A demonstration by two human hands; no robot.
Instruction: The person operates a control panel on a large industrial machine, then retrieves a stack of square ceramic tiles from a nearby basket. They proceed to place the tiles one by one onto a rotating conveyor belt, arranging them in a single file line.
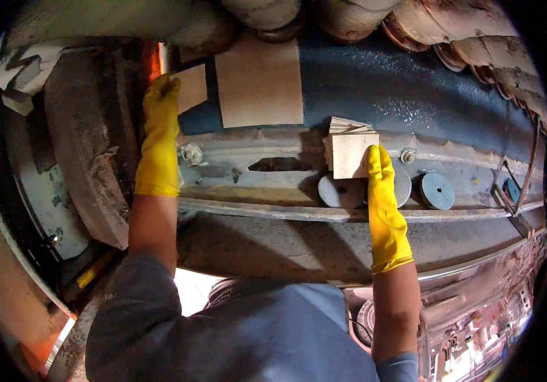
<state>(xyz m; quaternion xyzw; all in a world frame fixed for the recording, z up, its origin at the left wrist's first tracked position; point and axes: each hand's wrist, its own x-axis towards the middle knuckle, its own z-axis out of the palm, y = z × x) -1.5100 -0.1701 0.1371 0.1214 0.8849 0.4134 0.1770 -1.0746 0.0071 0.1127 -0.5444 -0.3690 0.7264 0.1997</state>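
My left hand [160,102], in a yellow rubber glove, grips the left edge of a small beige tile [191,88] at the left end of a dark belt [362,83]. Part of that tile lies behind my fingers. A larger beige square tile [259,83] rests flat on the belt just right of it. My right hand [382,169], gloved alike, has its fingers closed over the right edge of a small fanned stack of beige tiles [352,156] above the metal ledge. My right thumb is hidden.
Grey round discs [340,192] and a teal grinding pad [438,190] lean along the metal rail [273,212]. Bolts [191,154] stick out of the ledge. A row of rounded machine housings [356,19] hangs over the belt's far side. A thin metal bracket [520,172] stands at right.
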